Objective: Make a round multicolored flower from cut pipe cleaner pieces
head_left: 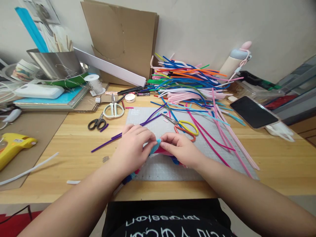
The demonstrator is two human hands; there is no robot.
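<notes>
Both my hands meet over the grey cutting mat (pixel 153 171). Between their fingertips is a light blue pipe cleaner (pixel 156 145), pinched by my left hand (pixel 135 146) and my right hand (pixel 184 149). It belongs to a bundle of pipe cleaners in pink, blue and light blue, partly hidden under my hands. Pink strands (pixel 164 151) show below my fingers, and a dark blue end (pixel 128 178) sticks out beneath my left wrist. Just beyond my right hand lie scissors with yellow and orange handles (pixel 189 127). Purple pipe cleaners (pixel 106 143) lie beside my left hand.
A large pile of coloured pipe cleaners (pixel 187 80) lies at the back. White-handled scissors (pixel 113 110) and black-handled scissors (pixel 97 123) lie at the left, with a yellow glue gun (pixel 14 144) farther out. A phone (pixel 254 112) and long pink pipe cleaners (pixel 209 141) are at the right.
</notes>
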